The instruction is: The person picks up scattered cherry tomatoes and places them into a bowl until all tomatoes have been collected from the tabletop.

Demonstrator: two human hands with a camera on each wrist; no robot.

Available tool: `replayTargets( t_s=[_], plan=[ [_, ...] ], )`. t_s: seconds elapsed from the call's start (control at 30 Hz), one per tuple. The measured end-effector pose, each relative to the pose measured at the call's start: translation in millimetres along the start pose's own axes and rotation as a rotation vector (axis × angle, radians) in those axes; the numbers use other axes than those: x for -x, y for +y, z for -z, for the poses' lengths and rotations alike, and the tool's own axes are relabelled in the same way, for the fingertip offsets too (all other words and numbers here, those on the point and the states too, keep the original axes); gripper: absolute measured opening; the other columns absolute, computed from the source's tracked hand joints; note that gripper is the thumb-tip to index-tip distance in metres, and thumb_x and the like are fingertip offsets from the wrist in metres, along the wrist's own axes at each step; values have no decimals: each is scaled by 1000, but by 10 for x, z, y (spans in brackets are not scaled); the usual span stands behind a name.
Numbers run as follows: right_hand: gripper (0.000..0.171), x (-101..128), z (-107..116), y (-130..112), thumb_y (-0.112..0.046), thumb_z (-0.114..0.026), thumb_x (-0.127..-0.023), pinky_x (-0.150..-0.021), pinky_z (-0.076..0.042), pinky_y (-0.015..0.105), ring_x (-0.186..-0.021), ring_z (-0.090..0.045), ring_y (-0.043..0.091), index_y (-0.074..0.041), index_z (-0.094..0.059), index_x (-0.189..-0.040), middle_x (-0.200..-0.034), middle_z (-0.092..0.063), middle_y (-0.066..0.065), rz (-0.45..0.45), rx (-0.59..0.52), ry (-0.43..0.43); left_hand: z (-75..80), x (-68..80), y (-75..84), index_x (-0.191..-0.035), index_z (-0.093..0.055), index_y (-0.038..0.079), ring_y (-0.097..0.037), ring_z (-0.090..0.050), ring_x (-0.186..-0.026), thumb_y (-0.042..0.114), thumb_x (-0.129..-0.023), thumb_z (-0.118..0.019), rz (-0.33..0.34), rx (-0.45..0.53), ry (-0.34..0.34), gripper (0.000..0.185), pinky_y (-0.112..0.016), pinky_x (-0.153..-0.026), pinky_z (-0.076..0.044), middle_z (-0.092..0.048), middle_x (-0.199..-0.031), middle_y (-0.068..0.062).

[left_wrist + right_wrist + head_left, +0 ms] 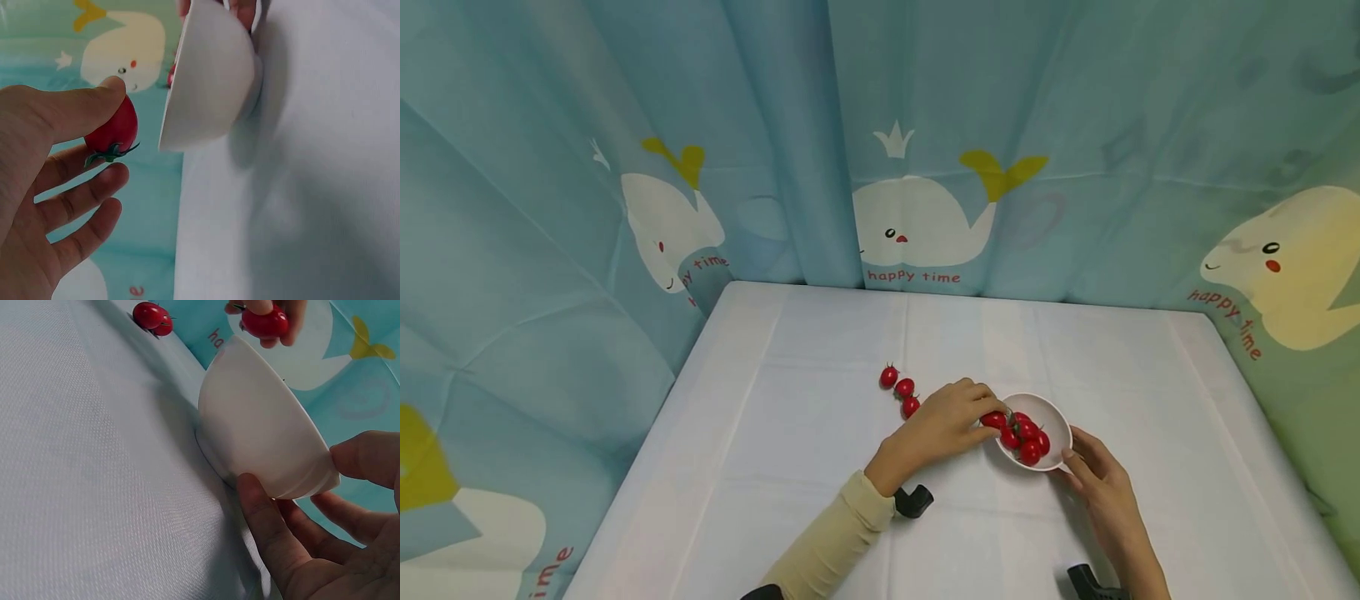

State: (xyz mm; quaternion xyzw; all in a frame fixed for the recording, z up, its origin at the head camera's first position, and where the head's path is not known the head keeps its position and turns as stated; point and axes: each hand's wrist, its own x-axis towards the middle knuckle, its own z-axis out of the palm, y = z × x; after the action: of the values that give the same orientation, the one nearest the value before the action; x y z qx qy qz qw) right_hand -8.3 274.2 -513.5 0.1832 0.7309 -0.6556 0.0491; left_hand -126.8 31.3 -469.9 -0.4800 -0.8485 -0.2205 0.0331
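My left hand point(951, 421) pinches a cherry tomato point(115, 128) between thumb and fingers, just above the left rim of a white bowl point(209, 81). The tomato's green stem end points away from the thumb. My right hand point(1097, 475) grips the bowl's right side, with the thumb point(365, 456) at the rim and the fingers under its outer wall. Several red cherry tomatoes point(1028, 450) lie in the bowl. To the left of it, 3 more cherry tomatoes point(905, 387) show in a row on the table, partly beside my left hand.
A white cloth covers the table point(805, 392). Behind and along the sides hangs a blue-green curtain point(790, 167) printed with whales. Black wrist-camera mounts point(913, 502) show at both wrists.
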Motion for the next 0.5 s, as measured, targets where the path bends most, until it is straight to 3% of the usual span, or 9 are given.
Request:
replayTargets(
  t_s=[0.33,0.5],
  plan=[
    [66,-12,14,23,-26,-57,-109,-89,-55,11,-111,-54,-21,1,-26,-161,-152,-38,6,7,-22,0,-104,-129,171,-127,-71,24,-8,-61,-107,38,-96,-76,-63,-78,-59,34,-15,-92,-48,-71,-122,8],
    [63,-15,20,31,-25,-54,-110,-90,-55,11,-114,-55,-17,1,-26,-161,-153,-37,8,16,-27,-8,-164,-166,227,-128,-70,25,-7,-60,-106,40,-99,-72,-71,-121,-107,33,-14,-91,-47,-69,-120,10]
  ],
)
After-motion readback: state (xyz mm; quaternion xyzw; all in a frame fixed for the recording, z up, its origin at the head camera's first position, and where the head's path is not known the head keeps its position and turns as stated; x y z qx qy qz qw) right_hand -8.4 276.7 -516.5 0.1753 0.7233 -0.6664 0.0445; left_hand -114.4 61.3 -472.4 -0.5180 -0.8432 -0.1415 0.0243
